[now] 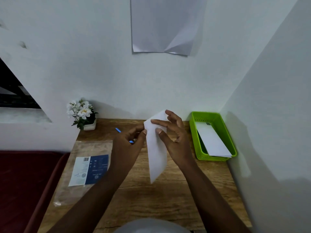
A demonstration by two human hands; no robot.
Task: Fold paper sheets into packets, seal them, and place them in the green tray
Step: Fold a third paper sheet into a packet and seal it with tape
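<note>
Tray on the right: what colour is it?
Bright green tray, perforated walls, white folded paper inside; head view shows it.

Matt white paper packet (157,157), smooth. Grainy wood table (176,195), dull finish. Glossy green plastic tray (217,118), perforated walls. Clear shiny plastic bag (79,165). Creased paper sheet (165,26) on wall.
</note>
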